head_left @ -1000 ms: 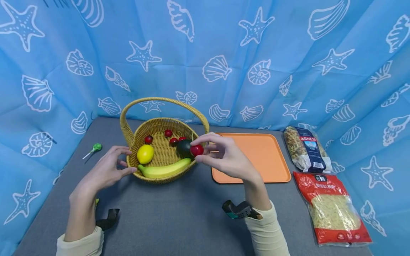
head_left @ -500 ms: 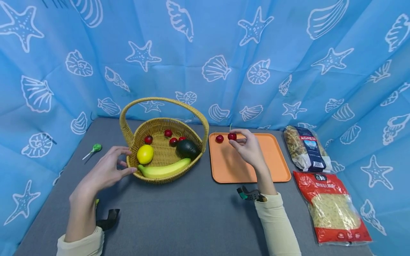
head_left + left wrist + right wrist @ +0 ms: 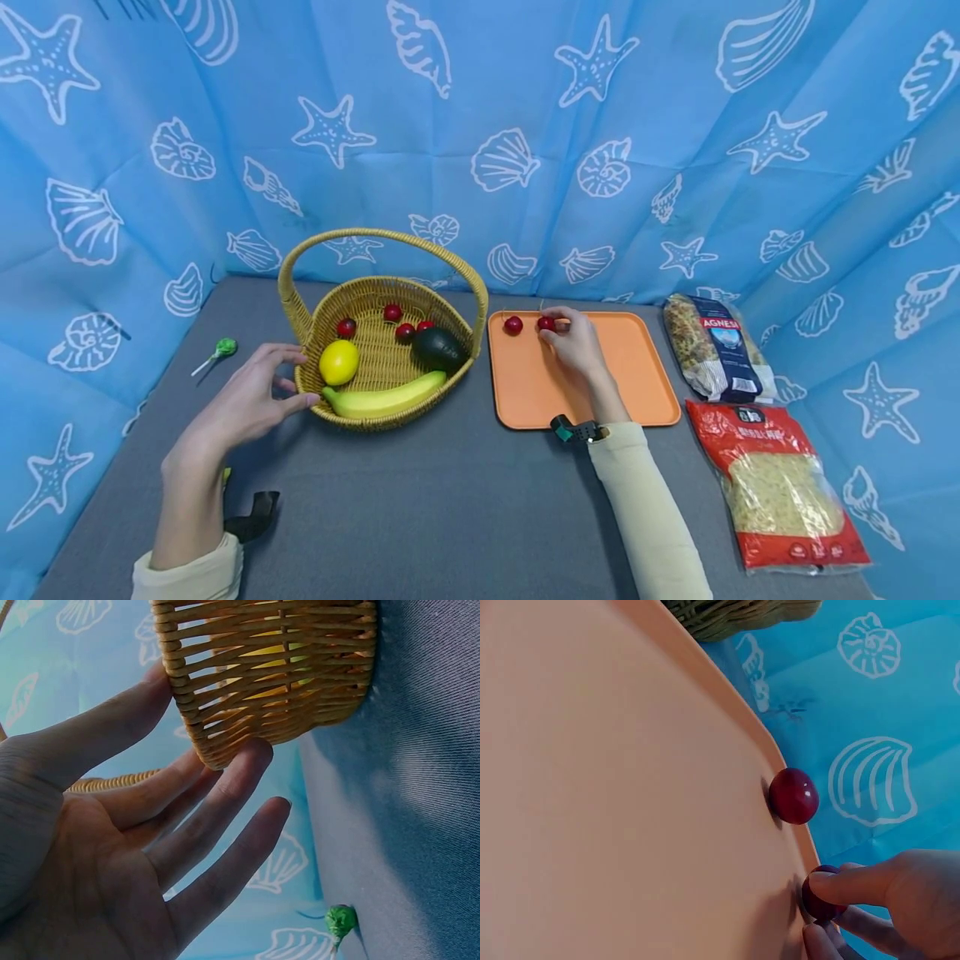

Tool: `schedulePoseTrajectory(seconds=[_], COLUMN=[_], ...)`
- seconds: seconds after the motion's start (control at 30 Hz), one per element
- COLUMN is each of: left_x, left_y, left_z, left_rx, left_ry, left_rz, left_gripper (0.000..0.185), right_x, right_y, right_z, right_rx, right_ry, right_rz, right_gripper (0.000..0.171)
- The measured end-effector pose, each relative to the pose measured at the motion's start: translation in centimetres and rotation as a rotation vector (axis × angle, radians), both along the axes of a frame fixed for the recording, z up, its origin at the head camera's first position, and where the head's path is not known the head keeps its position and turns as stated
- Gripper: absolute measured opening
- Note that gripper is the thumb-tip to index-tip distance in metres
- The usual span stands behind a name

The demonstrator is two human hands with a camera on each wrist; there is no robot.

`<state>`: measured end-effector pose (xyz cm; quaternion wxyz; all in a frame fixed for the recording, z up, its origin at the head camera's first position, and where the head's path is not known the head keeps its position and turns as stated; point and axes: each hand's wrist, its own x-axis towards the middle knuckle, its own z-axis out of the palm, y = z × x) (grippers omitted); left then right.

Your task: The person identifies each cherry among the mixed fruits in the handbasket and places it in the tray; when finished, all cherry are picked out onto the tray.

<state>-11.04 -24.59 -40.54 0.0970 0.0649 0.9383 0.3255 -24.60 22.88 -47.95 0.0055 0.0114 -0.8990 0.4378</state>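
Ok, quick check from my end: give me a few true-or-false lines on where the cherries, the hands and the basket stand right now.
1. The right hand pinches a cherry at the far edge of the orange tray. True.
2. Another cherry lies free on the tray. True.
3. The left hand grips the banana. False: its straight fingers touch the outer wall of the basket.
4. The basket holds no cherries. False: four lie inside.
5. The lemon lies on the tray. False: it lies in the basket.

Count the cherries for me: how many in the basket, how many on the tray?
6. Four in the basket. Two on the tray: one loose, one pinched by the right hand at. The avocado may hide more.
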Motion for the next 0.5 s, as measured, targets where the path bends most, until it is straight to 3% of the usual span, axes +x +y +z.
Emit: schedulePoseTrajectory(seconds=[0.2,0.5], left_x=[0.00,-0.02], left_y=[0.01,-0.03], left_z=[0.00,-0.04], left_rx=[0.006,0.009], left_ry=[0.002,-0.003], left_rz=[0.001,0.002], left_gripper=[0.066,0.067], right_x=[-0.34,0.04], right_y=[0.05,0.37], right_z=[-0.12,0.22], right_rx=[0.025,-0.035], right_ry=[0.017,0.003], right_rz=[0.007,0.023], right_gripper=[0.035,0.040])
